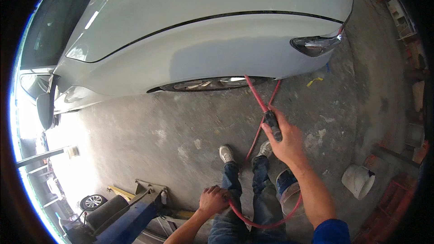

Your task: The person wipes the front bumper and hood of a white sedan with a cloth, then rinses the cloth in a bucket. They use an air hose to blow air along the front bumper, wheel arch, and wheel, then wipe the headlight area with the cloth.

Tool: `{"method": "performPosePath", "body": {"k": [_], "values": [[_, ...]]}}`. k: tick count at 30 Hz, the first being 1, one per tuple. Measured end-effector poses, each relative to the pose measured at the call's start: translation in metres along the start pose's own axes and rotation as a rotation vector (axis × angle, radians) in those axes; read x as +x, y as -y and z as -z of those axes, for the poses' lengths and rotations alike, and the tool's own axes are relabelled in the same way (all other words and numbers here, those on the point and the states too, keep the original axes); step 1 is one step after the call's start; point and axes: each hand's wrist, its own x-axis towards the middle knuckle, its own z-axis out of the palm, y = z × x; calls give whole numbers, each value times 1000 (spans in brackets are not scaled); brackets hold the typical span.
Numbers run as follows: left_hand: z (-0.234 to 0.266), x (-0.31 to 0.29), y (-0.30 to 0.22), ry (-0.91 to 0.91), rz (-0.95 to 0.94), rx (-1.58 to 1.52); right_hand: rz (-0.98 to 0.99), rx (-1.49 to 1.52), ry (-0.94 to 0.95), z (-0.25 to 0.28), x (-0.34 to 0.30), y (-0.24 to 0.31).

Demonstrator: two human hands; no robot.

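My right hand (pixel 287 138) is closed round a short black grip (pixel 272 125). A straight red length (pixel 257 93) sticks out of that grip toward the car's front wheel (pixel 212 84); I cannot tell exactly what kind of tool it is. Near my left thigh, my left hand (pixel 214 199) is closed on a red hose (pixel 271 226), which sags in a loop and passes up behind my right forearm. Another stretch of red hose (pixel 255 140) runs between my feet toward the wheel. Before me stands a pale grey car (pixel 190 0), its front fender (pixel 226 54) bearing a duller grey patch.
Beside my right leg is a blue-and-white bucket (pixel 286 185). Farther right, a white bucket (pixel 358 180) lies tipped near a red crate (pixel 389 208). Blue lift machinery (pixel 126 219) stands at lower left. A yellow scrap (pixel 314 81) lies on the concrete floor (pixel 158 126).
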Motion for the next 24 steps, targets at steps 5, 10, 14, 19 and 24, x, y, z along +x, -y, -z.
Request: {"method": "performPosePath", "body": {"k": [5, 10, 14, 19, 24], "values": [[-11, -27, 18, 69, 141, -6, 143, -13, 46, -22, -1, 14], [-32, -65, 48, 99, 287, 4, 149, 116, -16, -41, 2, -1], [-46, -91, 62, 132, 360, -42, 22, 57, 201, -59, 11, 25], [-52, -88, 55, 107, 361, -119, 101, 24, 249, -99, 16, 68], [-55, -84, 45, 49, 424, -152, 107, 65, 309, -105, 24, 80]]}}
